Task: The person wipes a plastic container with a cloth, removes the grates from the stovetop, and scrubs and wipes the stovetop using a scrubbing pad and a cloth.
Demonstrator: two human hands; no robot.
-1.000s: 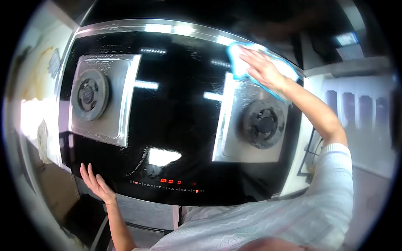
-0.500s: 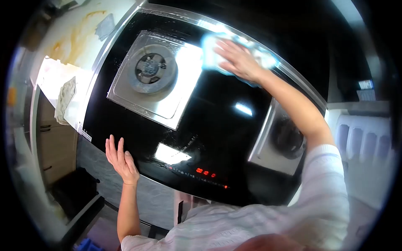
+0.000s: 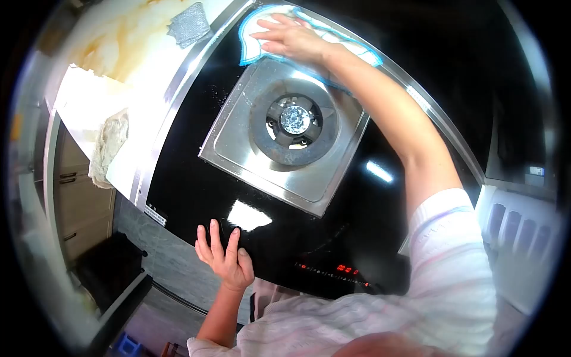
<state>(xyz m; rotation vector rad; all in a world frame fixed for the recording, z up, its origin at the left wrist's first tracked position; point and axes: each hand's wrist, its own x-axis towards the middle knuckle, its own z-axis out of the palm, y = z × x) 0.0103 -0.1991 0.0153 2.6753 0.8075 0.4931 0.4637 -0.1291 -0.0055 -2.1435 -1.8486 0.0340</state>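
My right hand point(image 3: 291, 40) lies with fingers spread on a white cloth point(image 3: 253, 43) with blue edging, pressing it flat against the back of the black glass cooktop point(image 3: 178, 172). Just in front of the cloth is a burner point(image 3: 264, 128), a dark ring around a bright centre, set on a square steel plate point(image 3: 309, 199). My left hand point(image 3: 229, 259) rests at the cooktop's front edge, its fingers stretched out and holding nothing. Red lit digits point(image 3: 347, 269) glow on the control strip to its right. My right forearm hides part of the cloth and the cooktop's right side.
A grey cloth point(image 3: 189, 25) lies on the stained light counter point(image 3: 134, 35) to the left. Nearer, a crumpled beige rag point(image 3: 110, 146) hangs over the counter's edge. A white slotted rack point(image 3: 517, 220) stands at the right. Wooden drawers point(image 3: 83, 208) are below left.
My right hand has slid the cloth leftward along the back edge, from beside the steel plate to behind it. The view has shifted left. My left hand stays near the front edge, slightly further right.
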